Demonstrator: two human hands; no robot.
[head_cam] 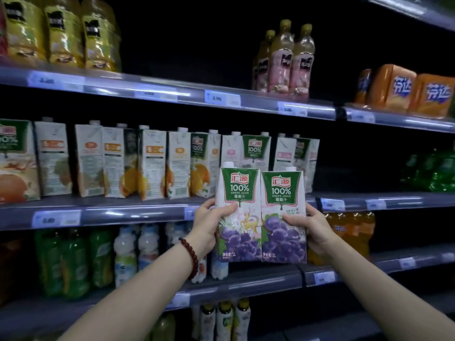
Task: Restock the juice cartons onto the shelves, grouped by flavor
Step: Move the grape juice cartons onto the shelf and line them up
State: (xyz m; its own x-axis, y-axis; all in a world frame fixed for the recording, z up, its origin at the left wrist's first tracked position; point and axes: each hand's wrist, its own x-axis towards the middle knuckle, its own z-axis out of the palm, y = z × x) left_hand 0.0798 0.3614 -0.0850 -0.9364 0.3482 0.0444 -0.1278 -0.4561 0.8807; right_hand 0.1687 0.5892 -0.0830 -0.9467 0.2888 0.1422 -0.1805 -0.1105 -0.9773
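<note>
**A:** Start with the carton shelf (138, 212). What do you make of it?

**B:** From nine o'clock to centre it already carries a row of cartons: orange cartons (128, 166) on your left, pale pink-labelled cartons (256, 150) toward one o'clock. Many are turned side-on, so some flavors I cannot tell. Right of the pink ones, at about two o'clock, the shelf looks dark and unfilled; I judge the grape group belongs there.

**A:** And what you are carrying?

**B:** Two grape juice cartons, upright and touching, in front of that shelf's edge. Your left hand (209, 225) wraps the left grape carton (237, 212), thumb across its face; your right hand (312, 230) grips the right grape carton (283, 217) likewise.

**A:** So how far along?

**B:** Partway. Neither grape carton is shelved yet, and how much stock remains out of view I cannot say.
</note>
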